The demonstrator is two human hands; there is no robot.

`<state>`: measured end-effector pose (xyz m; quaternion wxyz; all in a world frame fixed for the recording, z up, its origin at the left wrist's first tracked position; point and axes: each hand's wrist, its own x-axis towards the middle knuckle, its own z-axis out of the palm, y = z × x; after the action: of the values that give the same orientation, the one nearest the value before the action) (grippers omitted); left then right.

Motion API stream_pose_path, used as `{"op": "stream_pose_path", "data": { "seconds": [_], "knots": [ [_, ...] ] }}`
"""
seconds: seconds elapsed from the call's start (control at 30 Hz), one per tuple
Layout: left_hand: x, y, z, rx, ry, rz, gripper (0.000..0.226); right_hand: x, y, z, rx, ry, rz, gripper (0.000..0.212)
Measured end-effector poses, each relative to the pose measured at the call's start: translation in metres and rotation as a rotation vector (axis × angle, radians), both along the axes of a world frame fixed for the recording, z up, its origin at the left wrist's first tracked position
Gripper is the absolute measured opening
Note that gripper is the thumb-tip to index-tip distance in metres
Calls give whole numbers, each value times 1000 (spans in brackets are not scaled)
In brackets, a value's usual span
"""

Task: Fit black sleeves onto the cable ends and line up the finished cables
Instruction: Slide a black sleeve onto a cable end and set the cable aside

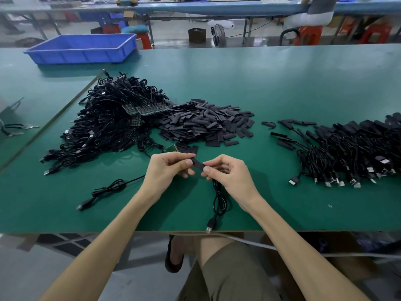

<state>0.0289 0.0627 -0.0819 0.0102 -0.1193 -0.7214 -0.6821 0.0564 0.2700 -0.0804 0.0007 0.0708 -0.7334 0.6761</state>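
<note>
My left hand [168,167] and my right hand [225,172] meet above the green table [282,83], both pinching a black sleeve [198,165] between thumbs and fingers. A black cable [218,200] hangs from under my right hand, its USB plug [209,227] lying at the table's front edge. A heap of loose black sleeves [206,124] lies behind my hands. Left of it is a tangled pile of unsleeved cables [108,122] with small green boards. Sleeved cables [347,153] lie in a row at the right.
One loose cable [104,192] lies left of my left forearm. A blue plastic bin [83,48] stands at the table's far left. A small green board [171,148] sits just behind my left hand. Another person sits at a far bench.
</note>
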Motion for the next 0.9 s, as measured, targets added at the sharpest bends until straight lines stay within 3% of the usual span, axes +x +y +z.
{"op": "stream_pose_path", "data": {
  "seconds": [0.2, 0.5, 0.63, 0.9],
  "knots": [
    [1, 0, 2, 0, -2, -68, 29, -2, -1, -1, 72, 6, 5, 14],
    [1, 4, 6, -44, 12, -39, 24, -2, -2, 1, 74, 1, 10, 15],
    [1, 10, 12, 69, -131, -58, 26, -2, 0, 2, -12, 21, -24, 15],
    [7, 47, 19, -421, -94, -272, 20, -6, 7, -2, -339, 17, -282, 13]
  ]
}}
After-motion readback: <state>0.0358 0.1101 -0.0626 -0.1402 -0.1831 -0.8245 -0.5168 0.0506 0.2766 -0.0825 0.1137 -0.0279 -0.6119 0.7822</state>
